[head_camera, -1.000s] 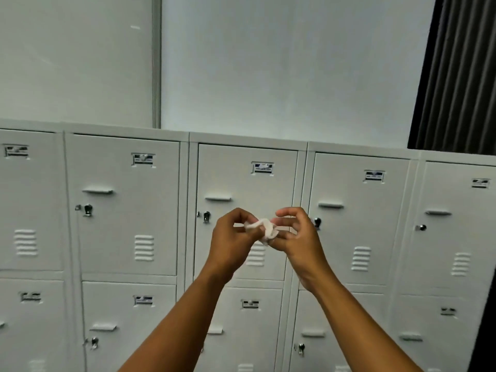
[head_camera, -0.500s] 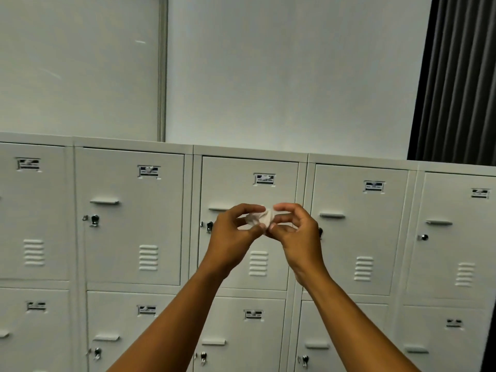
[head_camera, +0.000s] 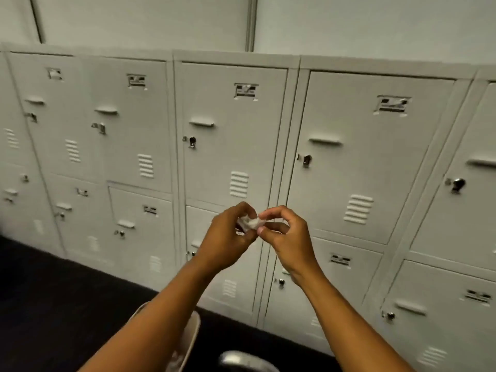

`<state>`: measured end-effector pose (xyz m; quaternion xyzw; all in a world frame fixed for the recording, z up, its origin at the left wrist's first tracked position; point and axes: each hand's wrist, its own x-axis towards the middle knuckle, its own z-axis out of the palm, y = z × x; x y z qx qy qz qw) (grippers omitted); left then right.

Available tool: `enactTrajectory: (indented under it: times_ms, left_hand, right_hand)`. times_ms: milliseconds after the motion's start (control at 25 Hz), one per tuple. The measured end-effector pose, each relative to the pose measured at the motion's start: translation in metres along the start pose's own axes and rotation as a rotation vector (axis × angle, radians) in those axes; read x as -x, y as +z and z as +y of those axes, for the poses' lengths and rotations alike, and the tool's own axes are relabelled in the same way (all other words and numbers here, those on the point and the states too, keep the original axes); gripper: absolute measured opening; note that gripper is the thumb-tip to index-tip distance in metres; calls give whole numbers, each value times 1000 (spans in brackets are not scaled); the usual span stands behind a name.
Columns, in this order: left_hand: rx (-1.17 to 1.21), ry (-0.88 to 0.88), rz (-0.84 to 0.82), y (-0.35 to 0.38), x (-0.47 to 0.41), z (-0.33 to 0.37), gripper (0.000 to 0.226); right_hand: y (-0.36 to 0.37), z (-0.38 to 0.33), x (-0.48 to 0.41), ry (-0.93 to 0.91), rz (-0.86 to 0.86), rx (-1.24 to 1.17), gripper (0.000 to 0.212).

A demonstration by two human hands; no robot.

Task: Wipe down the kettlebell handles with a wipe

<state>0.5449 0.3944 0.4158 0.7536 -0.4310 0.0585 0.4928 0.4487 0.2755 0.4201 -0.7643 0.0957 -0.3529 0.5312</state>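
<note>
Before grey lockers [head_camera: 233, 135], left hand [head_camera: 225, 242] and right hand [head_camera: 290, 237] meet, fingers [head_camera: 271, 214] pinching a crumpled wipe [head_camera: 251, 223].

A small white wipe [head_camera: 251, 223] is seen crumpled into a tight wad and held in the air, clear of any surface. It is pinched on one side by the left grip [head_camera: 225, 242] and on the other by the right grip [head_camera: 290, 237]. Part of it is hidden by the fingers.
</note>
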Motion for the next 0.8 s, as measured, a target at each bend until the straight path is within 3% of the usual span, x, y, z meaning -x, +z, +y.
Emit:
enactTrajectory:
  times_ms: [240, 400, 560, 640, 800]
  left_hand:
    - [-221, -380, -90, -23, 85, -160, 23]
    - [-308, -558, -213, -13, 140, -240, 20]
    - [-417, -690, -402, 0, 179, -306, 31]
    - [-464, -756, -532, 6, 194, -324, 43]
    - [-555, -803, -681, 15, 204, -342, 50]
  right_hand:
    - [144, 124, 39, 207, -260, 53, 23]
    - [208, 199, 72, 279, -444, 248, 32]
    - [243, 248, 93, 264, -734, 489, 20]
    - [250, 255, 96, 237, -890, 628, 28]
    - [258, 257, 101, 50, -1036, 844, 30]
